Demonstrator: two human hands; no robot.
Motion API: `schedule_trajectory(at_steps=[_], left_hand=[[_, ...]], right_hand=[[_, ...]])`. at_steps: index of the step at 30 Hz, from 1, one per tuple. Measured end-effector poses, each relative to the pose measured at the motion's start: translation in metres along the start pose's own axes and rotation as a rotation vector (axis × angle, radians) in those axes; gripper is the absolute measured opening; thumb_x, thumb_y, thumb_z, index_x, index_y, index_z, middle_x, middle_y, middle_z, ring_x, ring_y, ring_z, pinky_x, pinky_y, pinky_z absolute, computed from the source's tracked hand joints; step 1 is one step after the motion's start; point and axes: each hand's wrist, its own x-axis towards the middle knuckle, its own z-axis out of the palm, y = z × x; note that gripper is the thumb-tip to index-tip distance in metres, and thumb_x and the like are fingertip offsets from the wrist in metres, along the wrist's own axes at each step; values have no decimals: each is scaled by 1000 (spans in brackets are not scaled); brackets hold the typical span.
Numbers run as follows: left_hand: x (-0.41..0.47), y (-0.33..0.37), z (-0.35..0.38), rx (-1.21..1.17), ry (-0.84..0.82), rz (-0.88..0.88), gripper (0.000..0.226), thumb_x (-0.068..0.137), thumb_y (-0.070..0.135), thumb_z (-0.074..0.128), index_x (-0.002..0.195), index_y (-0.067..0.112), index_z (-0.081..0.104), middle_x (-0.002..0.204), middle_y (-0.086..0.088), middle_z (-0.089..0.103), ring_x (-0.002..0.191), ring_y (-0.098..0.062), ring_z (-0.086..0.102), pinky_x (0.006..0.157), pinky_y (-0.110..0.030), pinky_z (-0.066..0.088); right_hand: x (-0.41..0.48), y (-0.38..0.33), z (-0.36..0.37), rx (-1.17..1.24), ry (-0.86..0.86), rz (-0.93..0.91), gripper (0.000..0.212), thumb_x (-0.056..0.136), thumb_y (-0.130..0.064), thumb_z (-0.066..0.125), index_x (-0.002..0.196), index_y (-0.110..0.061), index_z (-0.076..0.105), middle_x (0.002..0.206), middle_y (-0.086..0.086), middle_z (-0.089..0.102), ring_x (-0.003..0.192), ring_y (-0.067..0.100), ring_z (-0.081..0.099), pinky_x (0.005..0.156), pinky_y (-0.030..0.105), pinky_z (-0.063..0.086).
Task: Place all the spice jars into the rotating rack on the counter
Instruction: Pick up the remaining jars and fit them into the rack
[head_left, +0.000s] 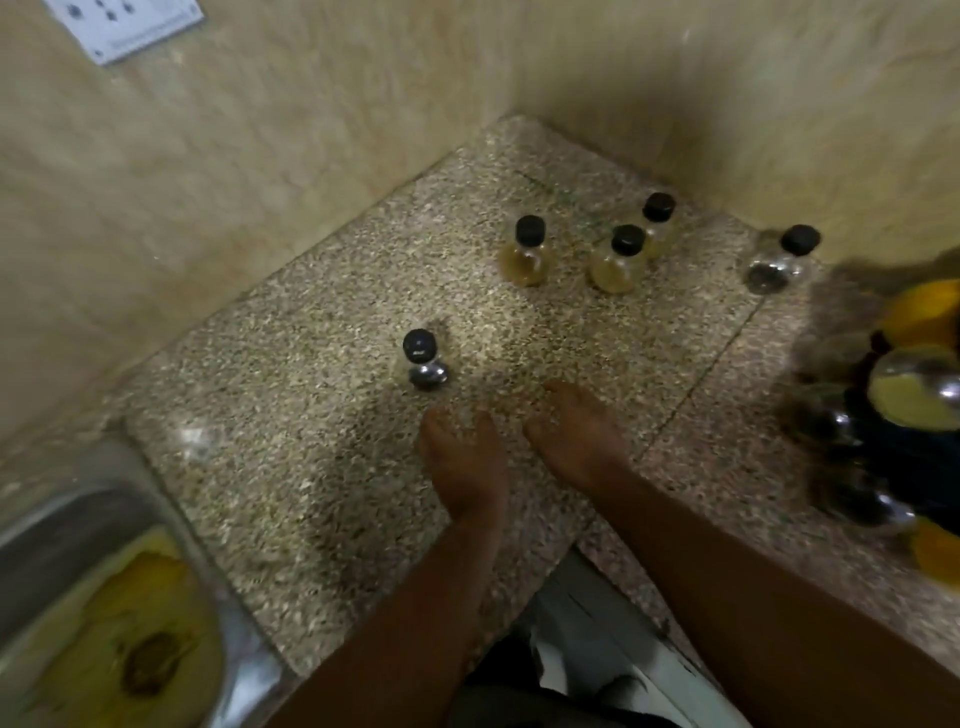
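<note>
Beige marbled walls (311, 182) are meeting in a corner behind a speckled stone counter (291, 415); a white socket plate (124, 26) is sitting high on the left wall; a steel sink (57, 525) is adjoining the counter's left end.

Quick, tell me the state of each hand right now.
Left hand: open, fingers stretched out over the counter, holding nothing.
Right hand: open, blurred, holding nothing.

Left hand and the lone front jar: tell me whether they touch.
Apart. The head view shows a strip of bare counter between the left hand and the jar.
</note>
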Motion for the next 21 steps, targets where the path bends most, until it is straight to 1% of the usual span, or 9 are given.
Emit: schedule_trajectory(at_steps=[2,4,6,9,12,14,16,18,21], left_hand=[[10,1,-10,1,64,-13,78,86,35,76,148,3,40,145,-22,46,135,-36,43,108,-36,35],[25,2,-16,13,99,33,85,84,38,78,151,7,36,148,-21,43,139,-36,40,109,-39,35],[44,4,-20,37,108,141,84,82,39,79,150,10,39,147,-18,46,137,-32,42,105,-36,34],[67,14,-22,99,80,321,76,83,41,76,147,17,44,141,-8,53,129,-21,46,98,-30,32],[84,21,-20,131,44,446,65,85,38,73,143,17,51,132,-4,61,121,-18,50,97,-34,41],[90,22,-19,124,9,478,56,86,34,71,138,16,56,124,-2,66,117,-20,51,96,-40,46],[91,23,-19,127,-18,486,50,86,32,70,133,16,61,118,-2,69,115,-24,54,94,-39,46],[88,24,-17,125,-50,514,48,86,32,69,130,14,63,117,-4,69,114,-25,55,94,-36,44],[76,29,-13,113,-110,519,49,84,39,71,128,17,65,113,0,71,108,-14,49,91,-39,47]], right_hand=[[5,-12,7,-140,-89,-16,82,85,-64,55,154,-28,29,163,11,27,150,33,22,117,57,27],[8,-20,13,-263,-191,-7,94,83,-74,51,158,-32,15,169,10,9,154,36,7,118,64,16],[11,-27,18,-351,-262,-21,101,81,-79,51,159,-35,5,169,11,-7,154,41,-4,116,70,7],[15,-30,19,-416,-309,-48,109,78,-81,54,159,-38,-4,167,13,-20,152,46,-13,114,73,1],[18,-29,22,-434,-333,-42,113,76,-85,52,158,-39,-10,166,12,-24,151,45,-17,112,73,-2],[18,-28,24,-431,-335,-43,113,76,-86,51,158,-39,-10,166,11,-24,151,45,-18,112,74,-2],[18,-27,25,-429,-331,-48,112,76,-86,52,158,-39,-9,166,10,-23,151,44,-18,112,74,-2],[17,-25,24,-406,-310,-58,108,79,-83,52,159,-39,-5,168,9,-19,152,43,-16,113,73,0],[13,-22,18,-267,-233,-66,99,83,-75,53,159,-37,1,170,7,-4,155,36,-4,118,68,9]])
